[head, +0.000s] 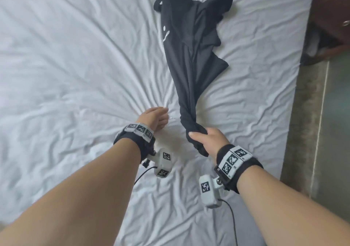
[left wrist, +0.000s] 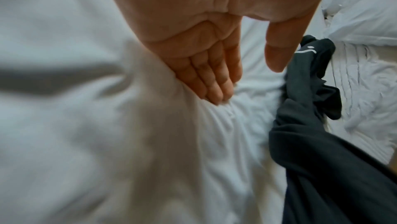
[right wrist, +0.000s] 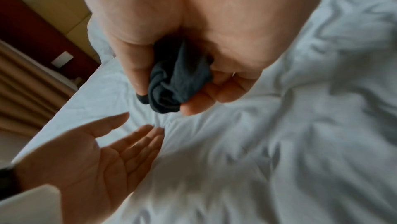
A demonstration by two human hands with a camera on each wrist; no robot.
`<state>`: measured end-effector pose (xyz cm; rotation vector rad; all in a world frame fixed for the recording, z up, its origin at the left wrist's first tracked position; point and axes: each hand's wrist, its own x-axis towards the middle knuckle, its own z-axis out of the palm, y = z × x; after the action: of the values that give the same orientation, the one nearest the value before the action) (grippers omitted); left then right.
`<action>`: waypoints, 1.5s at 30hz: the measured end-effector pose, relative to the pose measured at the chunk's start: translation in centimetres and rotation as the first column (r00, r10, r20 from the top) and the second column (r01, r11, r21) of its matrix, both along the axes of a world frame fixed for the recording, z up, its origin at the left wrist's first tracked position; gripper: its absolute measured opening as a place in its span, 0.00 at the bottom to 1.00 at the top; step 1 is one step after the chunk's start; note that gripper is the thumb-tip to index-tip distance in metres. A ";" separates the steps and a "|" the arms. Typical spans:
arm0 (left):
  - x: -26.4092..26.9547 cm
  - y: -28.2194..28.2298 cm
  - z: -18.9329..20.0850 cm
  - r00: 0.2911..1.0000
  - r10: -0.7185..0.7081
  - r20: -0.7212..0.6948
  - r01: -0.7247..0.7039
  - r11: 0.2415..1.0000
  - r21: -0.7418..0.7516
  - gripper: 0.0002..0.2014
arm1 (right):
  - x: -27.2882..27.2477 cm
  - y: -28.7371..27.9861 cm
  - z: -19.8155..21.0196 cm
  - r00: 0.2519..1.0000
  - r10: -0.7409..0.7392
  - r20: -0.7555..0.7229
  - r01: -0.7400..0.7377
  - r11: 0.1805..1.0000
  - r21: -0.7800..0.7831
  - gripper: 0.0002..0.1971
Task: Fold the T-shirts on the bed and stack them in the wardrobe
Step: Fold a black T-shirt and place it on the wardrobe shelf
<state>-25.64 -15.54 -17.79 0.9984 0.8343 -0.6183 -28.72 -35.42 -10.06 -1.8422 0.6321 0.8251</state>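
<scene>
1. In the head view the black T-shirt (head: 191, 42) lay stretched along the white bed (head: 66, 56), twisted into a rope at its near end, where the right hand (head: 206, 139) gripped it.
2. The far part of the shirt spread out crumpled on the sheet, with small white marks showing on its left side; the gripped end was raised off the sheet.
3. The right wrist view showed what the head view hid: the fingers (right wrist: 199, 103) and thumb were curled round a bunched wad of dark cloth, which stuck out between them.
4. The left hand (head: 155, 117) lay just to the left of the twisted cloth and apart from it, holding nothing.
5. The left wrist view showed its fingers (left wrist: 212, 81) straight and together, the tips touching the creased sheet, the thumb standing apart beside the dark cloth.
6. From the right wrist view the same left palm appeared flat and spread, facing up toward the camera, with blur softening the fingertips.
7. Only the head view showed the bed's right edge, with dark wooden furniture (head: 333, 18) beyond it and a strip of floor (head: 337, 132) alongside.
8. Only the left wrist view showed rumpled white bedding (left wrist: 363, 15) past the shirt's far end.
9. Both wrists wore black bands (head: 238, 162) with black-and-white patterned markers.
</scene>
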 end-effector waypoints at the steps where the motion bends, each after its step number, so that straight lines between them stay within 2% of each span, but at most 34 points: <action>1: -0.2 -0.4 1.0 0.999 -0.039 -0.003 0.039 0.999 0.023 0.17 | 0.0 0.0 1.2 1.000 -0.002 0.003 0.002 1.000 0.004 0.10; 3: -1.1 -1.5 3.3 0.998 -0.063 -0.024 0.062 0.997 -0.037 0.25 | 0.1 0.0 3.4 1.000 -0.008 0.003 0.007 1.000 0.019 0.08; 6: -2.5 -3.6 6.6 0.999 -0.019 -0.047 0.005 0.962 -0.272 0.32 | 0.2 0.2 7.3 1.000 -0.019 0.009 0.019 0.997 0.077 0.07; 8: -2.8 -4.8 9.0 0.997 0.083 -0.008 -0.079 0.920 -0.384 0.35 | 0.3 -0.2 9.9 0.999 -0.015 0.043 0.011 0.996 0.093 0.05; 10: -2.7 -5.8 11.9 0.977 0.211 0.023 -0.181 0.885 -0.429 0.38 | 0.4 -1.1 11.9 0.994 -0.012 0.108 0.009 1.000 0.030 0.04; 12: -2.2 -6.4 15.0 0.954 0.297 0.034 -0.254 0.864 -0.434 0.36 | 0.5 -2.2 13.9 0.980 -0.035 0.196 0.039 0.999 -0.016 0.08; 14: -1.9 -6.5 18.4 0.954 0.259 0.153 -0.183 0.902 -0.390 0.27 | 0.4 -3.0 16.7 0.957 -0.049 0.287 0.054 0.998 -0.012 0.11; 18: -2.4 -6.9 25.5 0.929 0.178 0.325 -0.136 0.980 -0.147 0.21 | 0.2 -4.7 23.1 0.864 -0.065 0.499 0.082 0.997 -0.012 0.08; 20: -2.9 -7.4 28.9 0.903 0.077 0.423 -0.108 0.993 0.051 0.19 | 0.1 -5.8 26.5 0.800 -0.059 0.597 0.087 0.996 -0.018 0.12; 21: -3.3 -7.8 30.5 0.884 -0.024 0.467 -0.079 0.977 0.198 0.19 | 0.2 -6.5 28.1 0.771 -0.060 0.635 0.098 0.995 -0.025 0.12; 22: -3.6 -8.1 31.9 0.862 -0.152 0.484 -0.044 0.928 0.370 0.17 | 0.3 -7.3 29.6 0.743 -0.058 0.667 0.109 0.993 -0.035 0.10; 23: -4.1 -8.5 33.4 0.842 -0.269 0.467 -0.031 0.841 0.541 0.16 | 0.3 -8.2 31.0 0.713 -0.054 0.699 0.116 0.992 -0.042 0.08; 25: -5.0 -8.9 35.8 0.810 -0.417 0.413 -0.093 0.604 0.792 0.09 | 0.2 -9.9 33.2 0.657 -0.063 0.751 0.141 0.989 -0.040 0.10; 26: -5.4 -9.0 36.7 0.793 -0.452 0.408 -0.135 0.522 0.842 0.08 | 0.0 -10.6 34.0 0.634 -0.064 0.771 0.153 0.987 -0.044 0.12; 28: -6.5 -9.3 38.2 0.771 -0.472 0.426 -0.204 0.451 0.869 0.06 | -0.7 -11.8 34.7 0.605 -0.053 0.795 0.159 0.986 -0.055 0.13; 32: -9.7 -10.5 38.7 0.754 -0.539 0.374 -0.148 0.416 0.897 0.07 | -2.4 -13.5 32.8 0.616 0.040 0.787 0.130 0.980 -0.151 0.12; 36: -13.0 -11.4 36.0 0.735 -0.626 0.262 0.037 0.422 0.906 0.04 | -5.2 -14.0 29.8 0.713 0.036 0.701 0.119 0.978 -0.171 0.15; 39: -14.9 -11.0 33.2 0.719 -0.669 0.188 0.162 0.424 0.891 0.03 | -7.8 -13.5 26.9 0.795 -0.082 0.601 0.155 0.985 -0.070 0.18; 42: -16.4 -9.6 29.5 0.675 -0.735 0.065 0.290 0.345 0.893 0.06 | -9.7 -12.8 24.6 0.838 -0.237 0.491 0.257 0.966 0.028 0.19; 45: -17.1 -7.9 26.1 0.605 -0.791 -0.090 0.467 0.261 0.845 0.06 | -10.5 -11.7 23.0 0.835 -0.302 0.461 0.306 0.950 0.069 0.17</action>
<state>-42.76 -23.49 8.27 2.3538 0.2689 -0.7072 -39.21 -47.12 12.93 -1.7942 0.5913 0.1506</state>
